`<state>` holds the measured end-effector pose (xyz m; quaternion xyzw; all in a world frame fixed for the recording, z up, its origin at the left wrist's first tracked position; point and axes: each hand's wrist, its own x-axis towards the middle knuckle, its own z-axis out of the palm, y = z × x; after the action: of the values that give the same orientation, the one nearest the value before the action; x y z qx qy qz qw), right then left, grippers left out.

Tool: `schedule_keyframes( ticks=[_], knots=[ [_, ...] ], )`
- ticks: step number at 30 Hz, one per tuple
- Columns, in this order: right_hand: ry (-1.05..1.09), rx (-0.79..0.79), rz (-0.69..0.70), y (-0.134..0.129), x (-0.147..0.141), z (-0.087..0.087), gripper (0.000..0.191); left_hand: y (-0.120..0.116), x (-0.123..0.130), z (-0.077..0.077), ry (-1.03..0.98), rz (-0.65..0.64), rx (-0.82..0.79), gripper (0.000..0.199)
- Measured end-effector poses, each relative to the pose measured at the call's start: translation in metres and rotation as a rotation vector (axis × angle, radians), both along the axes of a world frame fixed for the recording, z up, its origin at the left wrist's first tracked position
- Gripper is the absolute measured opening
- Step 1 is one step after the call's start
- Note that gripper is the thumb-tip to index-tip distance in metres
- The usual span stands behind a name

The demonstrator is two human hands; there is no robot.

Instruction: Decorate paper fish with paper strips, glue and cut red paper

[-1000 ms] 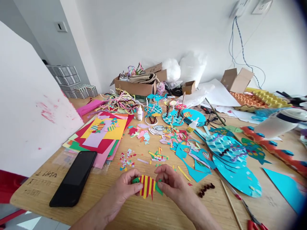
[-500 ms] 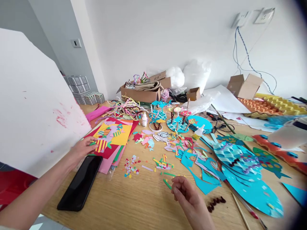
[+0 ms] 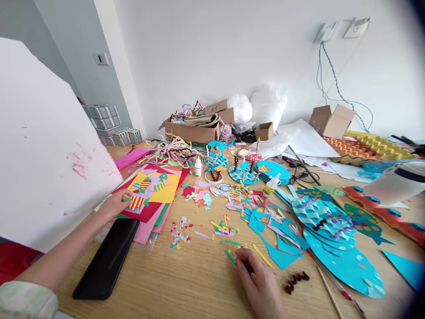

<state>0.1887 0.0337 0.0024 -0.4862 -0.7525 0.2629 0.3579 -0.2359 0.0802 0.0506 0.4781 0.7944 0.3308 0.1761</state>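
Observation:
At the left, my left hand (image 3: 114,204) has its fingers closed at the green edge of a red-and-yellow striped paper fish (image 3: 137,203), which is over the stack of coloured paper. More decorated paper fish (image 3: 157,188) lie on the yellow sheet (image 3: 166,195) beside it. My right hand (image 3: 257,279) rests low over the table with its fingers curled inward; whatever they hold, if anything, is hidden. A yellow paper strip (image 3: 262,255) lies just past its knuckles, and a green strip (image 3: 229,256) is by its fingertips.
A black phone (image 3: 106,259) lies near my left forearm. Small paper scraps (image 3: 179,232), blue offcuts (image 3: 282,252) and a brown pipe-cleaner coil (image 3: 296,282) are spread on the table. Glue bottles (image 3: 198,167) stand farther back. A white board (image 3: 56,141) rises at the left.
The yellow strip now shows beside my right hand, whose fingers have curled further in. My left hand stays at the striped fish. The whole view has shifted slightly.

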Motion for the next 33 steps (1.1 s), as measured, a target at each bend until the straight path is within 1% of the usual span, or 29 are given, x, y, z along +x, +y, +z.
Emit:
schedule_keyframes(
  ticks=[2, 5, 8, 10, 12, 14, 15, 17, 18, 20, 21, 22, 24, 26, 29, 31, 33],
  knots=[
    [0.001, -0.006, -0.008, 0.000, 0.001, 0.000, 0.020, -0.001, -0.002, 0.007, 0.106, -0.024, 0.043, 0.021],
    [0.002, -0.006, -0.031, 0.000, 0.002, 0.000, 0.020, -0.004, 0.000, 0.023, 0.227, -0.090, 0.113, 0.020],
    [0.011, 0.048, -0.065, -0.001, 0.005, 0.004, 0.018, -0.013, 0.015, 0.043, 0.298, -0.159, 0.166, 0.014],
    [0.006, 0.109, -0.080, -0.004, 0.008, 0.011, 0.016, -0.023, 0.037, 0.057, 0.315, -0.207, 0.185, 0.014],
    [-0.016, 0.153, -0.075, -0.010, 0.011, 0.019, 0.016, -0.036, 0.066, 0.070, 0.315, -0.274, 0.210, 0.017],
    [-0.053, 0.167, -0.044, -0.020, 0.015, 0.026, 0.016, -0.051, 0.099, 0.077, 0.308, -0.410, 0.254, 0.017],
    [-0.074, 0.167, -0.021, -0.025, 0.017, 0.028, 0.016, -0.058, 0.114, 0.079, 0.289, -0.453, 0.274, 0.017],
    [-0.117, 0.156, 0.024, -0.035, 0.021, 0.028, 0.017, -0.068, 0.143, 0.074, 0.214, -0.544, 0.290, 0.016],
    [-0.137, 0.147, 0.040, -0.040, 0.023, 0.026, 0.018, -0.071, 0.155, 0.068, 0.165, -0.588, 0.288, 0.016],
    [-0.166, 0.126, 0.061, -0.049, 0.027, 0.020, 0.020, -0.075, 0.178, 0.052, 0.096, -0.667, 0.272, 0.010],
    [-0.177, 0.117, 0.066, -0.052, 0.029, 0.016, 0.020, -0.076, 0.188, 0.043, 0.063, -0.724, 0.268, 0.014],
    [-0.186, 0.110, 0.068, -0.056, 0.031, 0.011, 0.021, -0.078, 0.198, 0.033, 0.058, -0.811, 0.248, 0.024],
    [-0.202, 0.097, 0.073, -0.061, 0.034, 0.003, 0.020, -0.081, 0.217, 0.016, 0.098, -0.951, 0.192, 0.038],
    [-0.212, 0.076, 0.091, -0.065, 0.036, -0.003, 0.019, -0.084, 0.235, 0.003, 0.181, -1.055, 0.137, 0.042],
    [-0.211, 0.042, 0.131, -0.067, 0.032, -0.006, 0.019, -0.089, 0.254, -0.007, 0.293, -1.193, 0.062, 0.039],
    [-0.211, 0.022, 0.153, -0.067, 0.026, -0.005, 0.019, -0.089, 0.262, -0.009, 0.339, -1.245, 0.039, 0.033],
    [-0.205, 0.016, 0.178, -0.065, 0.020, -0.003, 0.019, -0.086, 0.265, -0.010, 0.367, -1.268, 0.051, 0.026]
  ],
)
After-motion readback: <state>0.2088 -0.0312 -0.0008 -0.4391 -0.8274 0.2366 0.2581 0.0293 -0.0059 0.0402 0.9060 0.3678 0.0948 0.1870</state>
